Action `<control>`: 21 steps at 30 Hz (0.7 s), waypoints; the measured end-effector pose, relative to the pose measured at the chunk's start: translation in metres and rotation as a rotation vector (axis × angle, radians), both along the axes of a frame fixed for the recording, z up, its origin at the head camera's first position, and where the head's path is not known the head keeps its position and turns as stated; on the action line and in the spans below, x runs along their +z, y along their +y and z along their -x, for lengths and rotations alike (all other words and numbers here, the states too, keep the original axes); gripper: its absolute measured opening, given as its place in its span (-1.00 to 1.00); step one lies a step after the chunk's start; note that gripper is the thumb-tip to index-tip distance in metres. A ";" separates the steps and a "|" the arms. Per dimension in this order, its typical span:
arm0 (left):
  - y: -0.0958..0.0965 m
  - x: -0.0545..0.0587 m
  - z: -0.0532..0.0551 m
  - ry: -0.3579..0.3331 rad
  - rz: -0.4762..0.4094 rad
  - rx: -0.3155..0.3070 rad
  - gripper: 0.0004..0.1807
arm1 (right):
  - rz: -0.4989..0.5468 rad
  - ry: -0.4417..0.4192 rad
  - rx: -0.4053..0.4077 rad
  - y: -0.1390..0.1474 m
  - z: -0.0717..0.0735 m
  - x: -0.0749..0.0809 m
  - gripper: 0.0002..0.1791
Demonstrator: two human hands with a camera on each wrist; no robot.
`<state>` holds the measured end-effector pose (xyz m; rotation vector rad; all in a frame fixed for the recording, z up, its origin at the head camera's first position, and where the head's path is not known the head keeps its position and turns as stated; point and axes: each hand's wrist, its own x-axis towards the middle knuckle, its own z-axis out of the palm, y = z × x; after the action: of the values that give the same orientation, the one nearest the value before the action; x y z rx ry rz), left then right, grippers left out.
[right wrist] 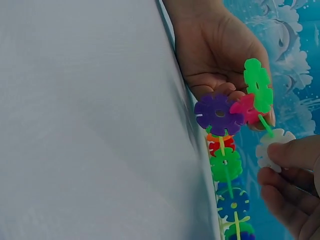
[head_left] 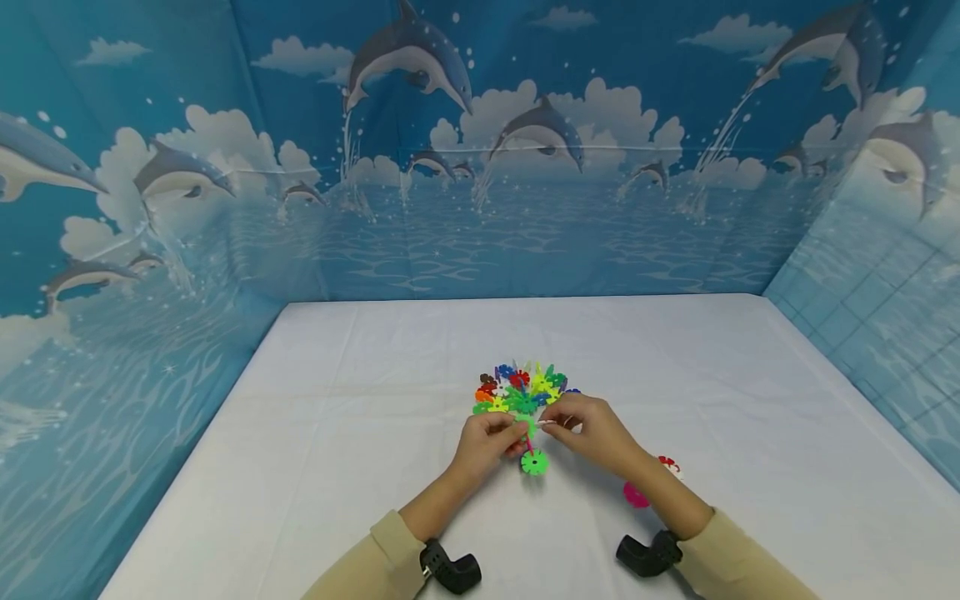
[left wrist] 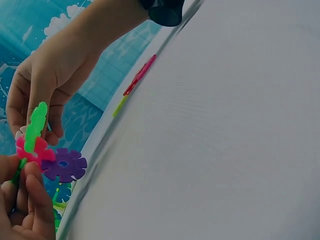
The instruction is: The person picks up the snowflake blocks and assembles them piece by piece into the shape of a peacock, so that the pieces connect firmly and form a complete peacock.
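Observation:
My left hand point(head_left: 486, 442) pinches a small joined cluster of notched plastic discs near the middle of the table. In the right wrist view this cluster has a purple disc point(right wrist: 211, 119), a pink disc point(right wrist: 244, 106) and a bright green disc point(right wrist: 258, 86) at its top. Between the thumb and fingers of my right hand point(head_left: 592, 427) is a white notched disc point(right wrist: 280, 136). Its edge meets a thin green disc point(right wrist: 265, 126) seen edge-on; whether they are slotted together I cannot tell. Just beyond both hands lies a many-coloured group of joined discs point(head_left: 517, 385).
A loose pink disc point(head_left: 635, 495) lies on the white tablecloth point(head_left: 375, 375) by my right forearm, with a red-and-white piece point(head_left: 669, 463) partly behind it. Black wrist mounts point(head_left: 453, 573) sit on both sleeves. A dolphin-print curtain point(head_left: 525, 233) encloses the table's back and sides.

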<state>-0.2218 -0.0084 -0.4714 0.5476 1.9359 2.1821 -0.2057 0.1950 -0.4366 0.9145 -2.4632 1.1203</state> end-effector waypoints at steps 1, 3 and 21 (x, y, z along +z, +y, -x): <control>0.000 -0.001 0.000 0.003 0.004 0.000 -0.79 | -0.014 0.038 0.004 -0.001 0.000 -0.001 -0.85; -0.001 -0.002 0.000 0.013 0.013 -0.002 -0.77 | -0.032 0.103 0.011 -0.002 0.000 -0.003 -0.83; 0.002 -0.004 -0.001 0.033 -0.004 -0.005 -0.77 | -0.029 0.168 0.015 -0.002 -0.001 -0.005 -0.79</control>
<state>-0.2208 -0.0066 -0.4751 0.5928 1.9453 2.1874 -0.2045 0.1926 -0.4413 0.9937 -2.3461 0.9725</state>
